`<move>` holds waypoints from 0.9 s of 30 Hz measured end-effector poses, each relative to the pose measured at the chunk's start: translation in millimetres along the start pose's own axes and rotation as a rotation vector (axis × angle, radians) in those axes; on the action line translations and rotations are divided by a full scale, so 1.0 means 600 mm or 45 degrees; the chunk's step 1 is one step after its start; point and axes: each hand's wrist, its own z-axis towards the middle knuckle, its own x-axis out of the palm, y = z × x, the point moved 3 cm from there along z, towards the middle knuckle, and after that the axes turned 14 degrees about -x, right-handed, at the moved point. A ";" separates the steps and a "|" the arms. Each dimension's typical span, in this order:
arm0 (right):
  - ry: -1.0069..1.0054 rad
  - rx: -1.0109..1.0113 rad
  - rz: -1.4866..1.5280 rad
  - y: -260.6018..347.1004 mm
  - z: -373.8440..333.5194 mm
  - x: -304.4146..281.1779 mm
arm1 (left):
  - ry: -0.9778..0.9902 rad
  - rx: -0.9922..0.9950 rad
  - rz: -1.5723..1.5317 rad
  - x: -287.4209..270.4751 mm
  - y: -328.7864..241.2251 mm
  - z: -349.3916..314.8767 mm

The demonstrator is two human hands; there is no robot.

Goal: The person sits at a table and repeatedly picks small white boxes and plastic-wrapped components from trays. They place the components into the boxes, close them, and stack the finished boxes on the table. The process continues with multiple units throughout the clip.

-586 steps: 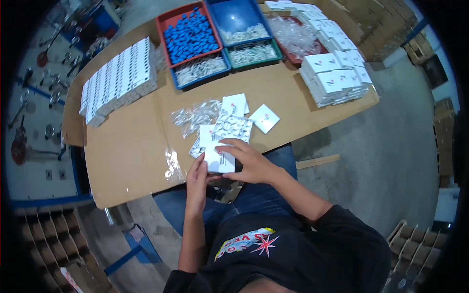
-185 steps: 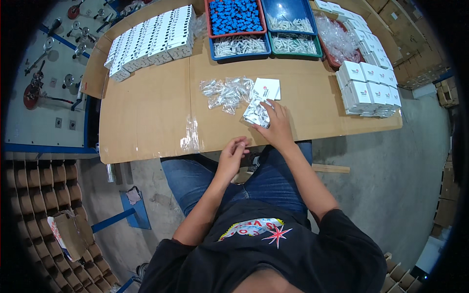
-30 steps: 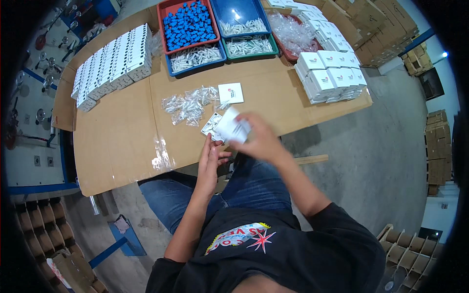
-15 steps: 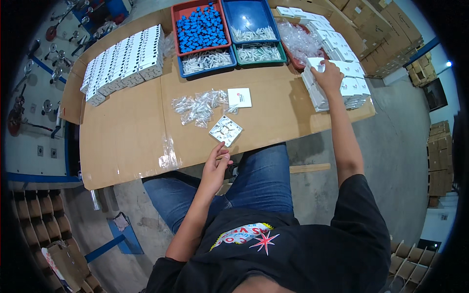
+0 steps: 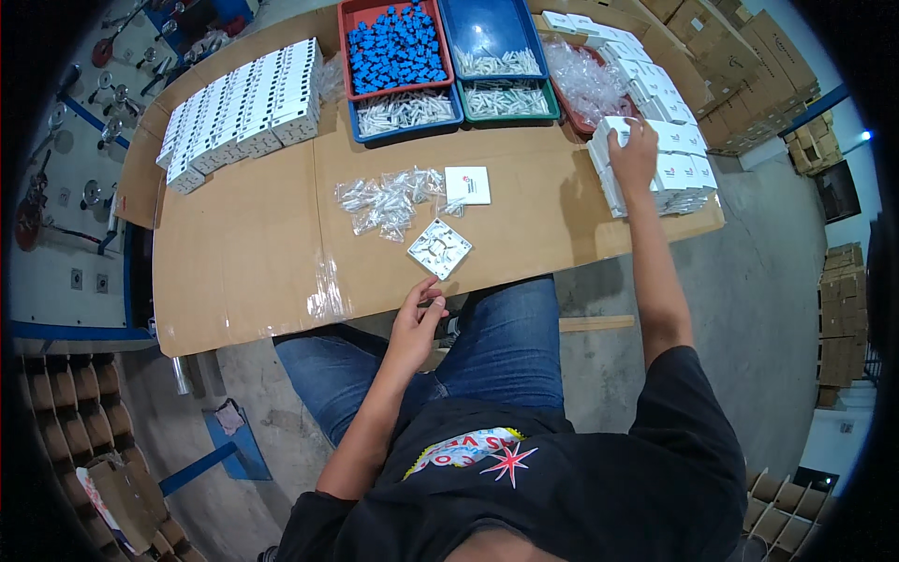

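My right hand (image 5: 636, 157) is at the stack of white square plates (image 5: 670, 178) on the table's right side, fingers and thumb spread across the edges of a white square plate (image 5: 614, 125) on top. Low at the table's front edge is my left hand (image 5: 418, 320), fingers loosely bent and apart, holding nothing. Just beyond its fingertips lies a white square frame (image 5: 439, 249), turned cornerwise, its ribbed side up. A flat white square cover (image 5: 467, 185) lies behind it, beside a pile of small clear bags with white parts (image 5: 388, 201).
Trays stand at the back: a red tray of blue pieces (image 5: 397, 51), a blue tray (image 5: 492, 33) and a green tray (image 5: 508, 117) with white plugs. Rows of white boxy parts (image 5: 245, 117) stand at left. Clear plastic bags (image 5: 590, 80) fill a reddish tray at right.
My right hand has shifted slightly over the top of the stack, its fingers now reaching farther across. My left hand stays beside the frame. The whole view has shifted a little.
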 end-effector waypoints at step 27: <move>0.375 1.534 1.425 -0.008 -0.093 0.224 | 0.031 -0.088 0.079 0.000 0.011 -0.002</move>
